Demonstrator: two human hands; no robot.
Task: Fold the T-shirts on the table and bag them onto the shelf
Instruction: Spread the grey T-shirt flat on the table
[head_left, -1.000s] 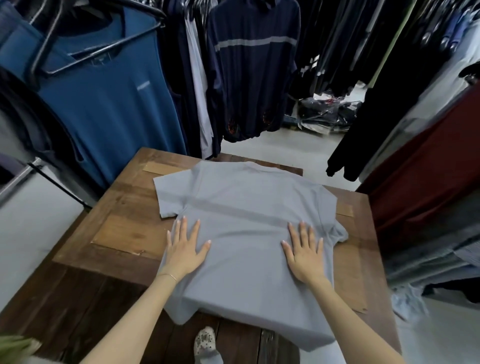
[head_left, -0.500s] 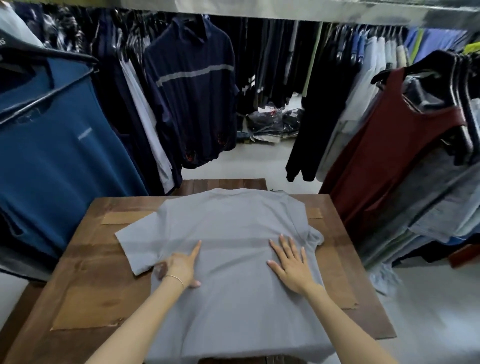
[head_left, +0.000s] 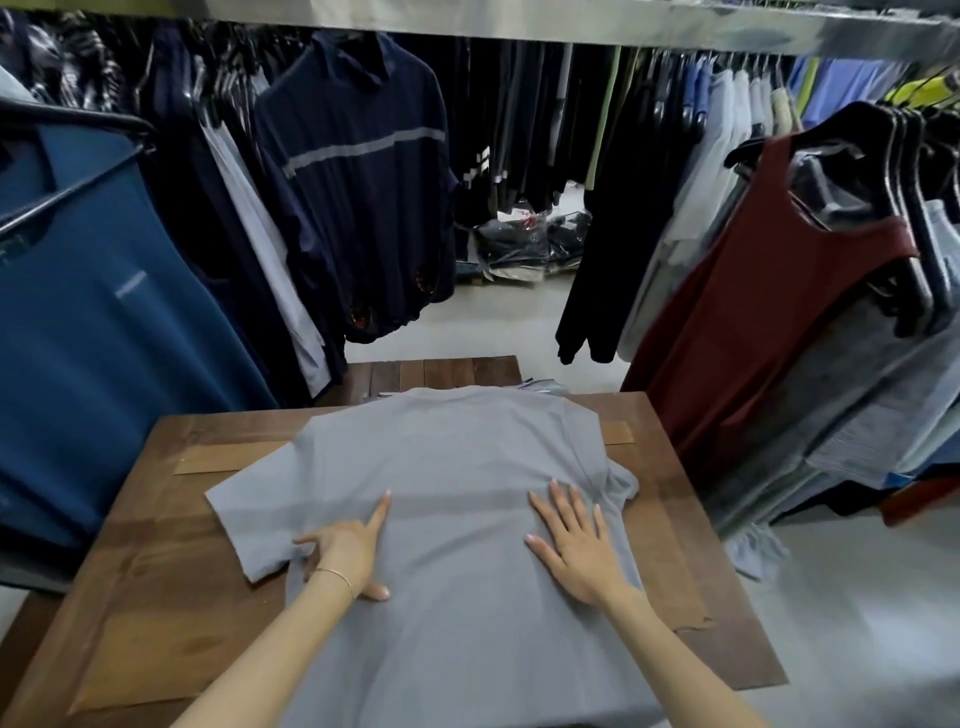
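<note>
Head cam's showing our grey T-shirt (head_left: 467, 478) lying flat, front down, across the wooden bench (head_left: 156, 519). We're pinching the cloth by the left sleeve with our left hand (head_left: 345, 551), index finger pointing out, probably to start folding that side in. Our right hand (head_left: 574, 545) is lying flat, fingers spread, likely pinning the shirt so it's not sliding. We're not seeing any bag near us, only wrapped bundles (head_left: 530, 241) on the floor further back.

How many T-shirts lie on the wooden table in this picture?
1. A grey T-shirt lies spread flat across the wooden table, under the left hand and the right hand. Something pale shows behind its collar; more may be hidden.
</note>
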